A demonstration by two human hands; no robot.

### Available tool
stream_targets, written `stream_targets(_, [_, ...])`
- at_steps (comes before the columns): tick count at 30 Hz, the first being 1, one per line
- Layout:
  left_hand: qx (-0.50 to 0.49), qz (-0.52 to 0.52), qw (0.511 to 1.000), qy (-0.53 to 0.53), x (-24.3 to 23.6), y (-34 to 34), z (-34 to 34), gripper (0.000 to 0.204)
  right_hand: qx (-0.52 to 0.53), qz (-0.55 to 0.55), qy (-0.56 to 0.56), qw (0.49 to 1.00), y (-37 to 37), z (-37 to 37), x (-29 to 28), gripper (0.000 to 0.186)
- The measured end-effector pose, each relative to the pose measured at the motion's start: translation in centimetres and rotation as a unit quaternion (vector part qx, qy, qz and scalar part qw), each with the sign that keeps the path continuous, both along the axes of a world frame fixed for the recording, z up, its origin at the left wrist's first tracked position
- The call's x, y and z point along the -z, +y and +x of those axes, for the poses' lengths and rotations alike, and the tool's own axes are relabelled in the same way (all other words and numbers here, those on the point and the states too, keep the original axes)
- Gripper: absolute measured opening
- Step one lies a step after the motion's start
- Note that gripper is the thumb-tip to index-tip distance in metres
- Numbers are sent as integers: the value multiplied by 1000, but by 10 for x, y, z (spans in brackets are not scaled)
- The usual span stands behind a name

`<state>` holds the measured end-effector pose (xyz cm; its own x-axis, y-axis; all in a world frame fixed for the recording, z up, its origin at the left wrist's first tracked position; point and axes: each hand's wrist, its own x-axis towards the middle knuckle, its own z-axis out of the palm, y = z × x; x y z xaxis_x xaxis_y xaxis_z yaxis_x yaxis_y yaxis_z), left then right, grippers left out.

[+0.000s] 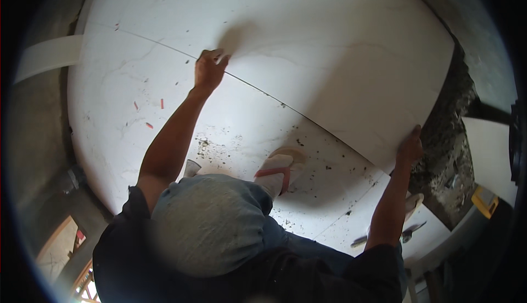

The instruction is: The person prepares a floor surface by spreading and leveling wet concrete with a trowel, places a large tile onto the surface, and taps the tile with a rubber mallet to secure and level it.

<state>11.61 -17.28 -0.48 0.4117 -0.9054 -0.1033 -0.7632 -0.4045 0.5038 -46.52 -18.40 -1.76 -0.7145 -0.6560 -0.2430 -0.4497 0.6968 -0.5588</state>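
Observation:
Two large white, faintly veined tiles lie under me, the upper tile [329, 45] meeting the lower tile [137, 149] along a dark straight seam. My left hand [211, 68] is at that seam near the middle top, thumb and bent fingers apart, its shadow beside it. My right hand [409, 148] grips the upper tile's right edge, fingers curled at the side. Small red pieces [162, 103] and dark crumbs are scattered on the lower tile. My foot in a red-strapped sandal [280, 174] rests on it.
Rough, broken mortar [450, 182] runs along the right side of the tiles, with a yellow tool [484, 201] beside it. A metal tool with a blade [411, 231] lies at lower right. Grey walls curve round the edges, and a pale strip [49, 56] is at upper left.

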Motion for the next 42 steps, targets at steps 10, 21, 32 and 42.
stream_targets(10, [-75, 98, 982, 143, -11, -17, 14, 47, 26, -39, -56, 997, 4, 2, -18, 72])
stream_targets(21, [-89, 99, 985, 115, -7, -3, 3, 42, -16, 27, 4, 999, 7, 1, -10, 78])
stream_targets(32, [95, 130, 974, -160, 17, 105, -150, 83, 32, 11, -104, 994, -7, -14, -33, 82])
stream_targets(42, [453, 172, 847, 220, 3, 90, -264, 73, -23, 71, 2, 997, -6, -35, -8, 84])
